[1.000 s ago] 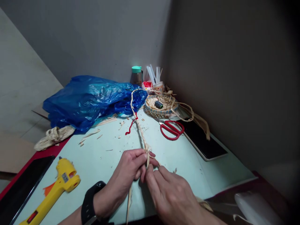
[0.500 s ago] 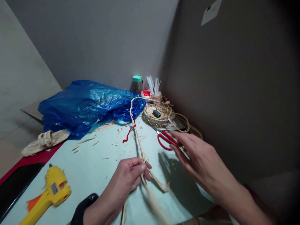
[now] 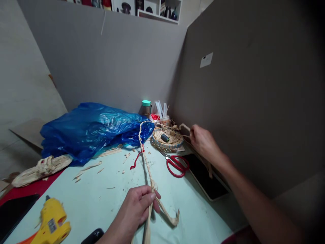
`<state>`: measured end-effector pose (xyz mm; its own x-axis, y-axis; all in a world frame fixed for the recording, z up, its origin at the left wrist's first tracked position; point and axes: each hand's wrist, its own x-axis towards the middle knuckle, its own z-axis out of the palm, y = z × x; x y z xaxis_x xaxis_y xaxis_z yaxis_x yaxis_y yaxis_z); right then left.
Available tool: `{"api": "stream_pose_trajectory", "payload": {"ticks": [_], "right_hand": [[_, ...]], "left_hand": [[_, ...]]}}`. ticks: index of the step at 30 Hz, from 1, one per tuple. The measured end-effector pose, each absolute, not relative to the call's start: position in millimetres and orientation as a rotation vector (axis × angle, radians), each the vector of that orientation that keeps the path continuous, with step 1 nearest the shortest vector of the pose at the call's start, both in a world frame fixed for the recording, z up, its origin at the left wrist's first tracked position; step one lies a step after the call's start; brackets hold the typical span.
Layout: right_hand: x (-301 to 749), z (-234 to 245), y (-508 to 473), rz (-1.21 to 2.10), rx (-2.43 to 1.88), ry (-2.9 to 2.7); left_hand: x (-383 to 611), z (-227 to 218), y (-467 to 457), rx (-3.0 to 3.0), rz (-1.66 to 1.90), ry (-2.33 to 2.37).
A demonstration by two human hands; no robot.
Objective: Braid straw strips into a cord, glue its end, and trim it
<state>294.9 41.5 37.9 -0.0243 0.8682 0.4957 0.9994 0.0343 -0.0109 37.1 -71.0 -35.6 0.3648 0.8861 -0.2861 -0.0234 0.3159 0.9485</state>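
My left hand is closed in a pinch on a braided straw cord near the table's front edge. The braid runs away across the pale table toward the blue plastic bag, with a red thread tied partway along it. Loose strips hang below my fingers. My right hand is stretched out to the back right corner, fingers closed on loose straw strands beside the small woven basket.
Red scissors lie just in front of the basket, next to a dark tablet. A yellow glue gun sits at the front left. A jar and a cup of sticks stand in the corner. A husk bundle lies left.
My right hand left the braid, passed over the scissors and reached to the straw strands by the basket. My left hand kept its hold on the braid. The view tilted upward.
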Motion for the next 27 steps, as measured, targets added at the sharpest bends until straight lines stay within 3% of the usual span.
{"api": "stream_pose_trajectory", "payload": {"ticks": [12, 18, 27], "right_hand": [[287, 177, 56, -0.470, -1.361, -1.550], [269, 216, 49, -0.550, -0.967, -1.602], [215, 254, 20, -0.768, -0.753, -1.779]], "left_hand": [[38, -41, -68, 1.084, 0.759, 0.989], [38, -47, -67, 1.075, 0.785, 0.962], [41, -56, -62, 1.062, 0.809, 0.983]]}}
